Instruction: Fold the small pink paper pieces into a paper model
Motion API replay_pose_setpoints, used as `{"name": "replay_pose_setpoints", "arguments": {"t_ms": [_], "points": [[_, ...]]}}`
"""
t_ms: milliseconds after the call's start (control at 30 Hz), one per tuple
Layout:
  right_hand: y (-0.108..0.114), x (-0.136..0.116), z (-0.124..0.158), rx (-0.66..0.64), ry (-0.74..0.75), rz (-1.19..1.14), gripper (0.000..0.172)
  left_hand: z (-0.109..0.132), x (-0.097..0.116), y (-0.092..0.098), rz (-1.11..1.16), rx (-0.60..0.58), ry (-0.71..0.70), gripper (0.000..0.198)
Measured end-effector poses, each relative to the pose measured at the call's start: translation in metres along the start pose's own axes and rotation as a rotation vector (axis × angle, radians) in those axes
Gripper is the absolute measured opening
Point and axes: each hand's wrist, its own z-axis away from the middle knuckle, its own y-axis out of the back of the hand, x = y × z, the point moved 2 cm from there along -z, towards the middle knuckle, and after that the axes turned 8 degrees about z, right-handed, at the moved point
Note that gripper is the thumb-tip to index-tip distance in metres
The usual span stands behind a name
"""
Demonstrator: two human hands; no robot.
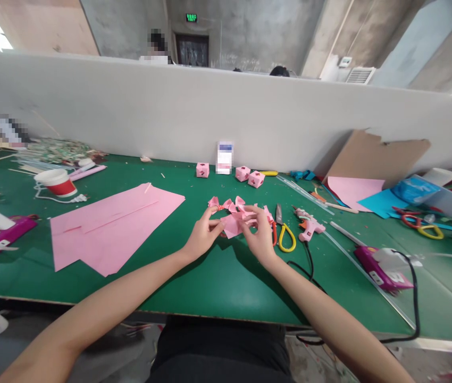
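Observation:
Between my two hands, just above the green table, is a small piece of pink paper (232, 225). My left hand (203, 232) pinches its left edge between thumb and fingers. On the other side, my right hand (258, 232) has its fingers closed on the right part, which they partly hide. Several folded pink paper pieces (229, 204) lie just behind my fingers; some are covered by the right hand. Scissors (285, 236) with red and yellow handles rest right of my right hand. A pink glue gun (310, 226) lies farther right, its dark cord running toward me.
Pink paper sheets (118, 229) spread across the left side. Finished-looking pink paper cubes (202, 170) stand at the back near a small card (225, 158). A red-and-white cup (56, 182) is at left; a purple power strip (381, 268), cables and cardboard (373, 157) are at right.

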Motion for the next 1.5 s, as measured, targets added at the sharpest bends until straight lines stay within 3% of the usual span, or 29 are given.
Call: {"name": "replay_pose_setpoints", "arguments": {"t_ms": [100, 200, 333, 467, 633, 900, 1267, 1500], "points": [[0.003, -0.008, 0.002, 0.049, 0.180, 0.137, 0.017, -0.002, -0.003, 0.000, 0.090, 0.004, 0.029, 0.052], [0.002, -0.011, 0.004, 0.019, 0.253, 0.247, 0.019, -0.003, -0.003, -0.001, 0.156, -0.007, 0.053, 0.056], [-0.003, -0.008, 0.004, -0.014, 0.239, 0.276, 0.027, -0.002, 0.001, -0.004, 0.226, -0.034, 0.066, 0.059], [-0.006, -0.006, 0.003, -0.052, 0.205, 0.164, 0.028, -0.002, 0.004, -0.006, 0.288, -0.059, 0.073, 0.058], [-0.007, -0.005, 0.001, -0.161, 0.095, -0.006, 0.026, -0.001, 0.003, -0.006, 0.221, -0.071, 0.043, 0.054], [-0.005, -0.002, 0.001, -0.222, 0.078, -0.107, 0.028, 0.003, 0.006, -0.003, 0.092, 0.009, -0.054, 0.052], [0.002, -0.007, -0.001, -0.209, 0.139, -0.129, 0.028, 0.002, 0.015, -0.002, 0.094, 0.072, -0.028, 0.061], [0.007, -0.012, -0.003, -0.145, 0.206, -0.060, 0.025, 0.003, 0.013, 0.000, 0.004, 0.101, -0.147, 0.053]]}}
